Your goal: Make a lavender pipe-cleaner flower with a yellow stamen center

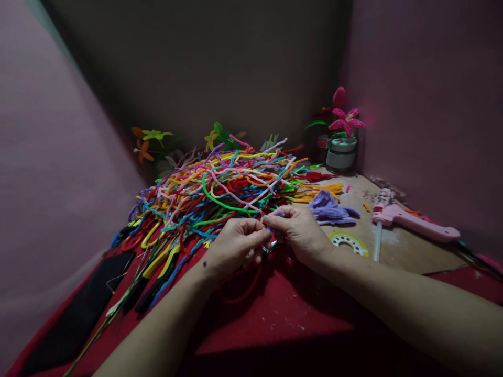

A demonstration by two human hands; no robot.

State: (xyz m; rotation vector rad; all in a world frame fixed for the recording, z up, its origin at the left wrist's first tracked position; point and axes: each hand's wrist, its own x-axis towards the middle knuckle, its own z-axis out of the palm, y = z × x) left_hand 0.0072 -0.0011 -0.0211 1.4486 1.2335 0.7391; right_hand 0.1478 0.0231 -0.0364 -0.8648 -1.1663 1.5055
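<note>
Pinching a small purple piece (279, 213) between left hand (238, 242) and right hand (304, 234) above the red tabletop (275, 324), seemingly mid-work, near purple loops (329, 210) apparently already shaped, with plenty of the fuzzy stem heap (220, 183) looking unworked.

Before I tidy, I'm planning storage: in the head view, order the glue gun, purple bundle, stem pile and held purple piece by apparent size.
Stem pile
Glue gun
Purple bundle
Held purple piece, partly hidden

Left forearm (168, 314) bare, small dark spot (205, 264) near wrist (210, 256); right forearm (408, 303) bare.
</note>
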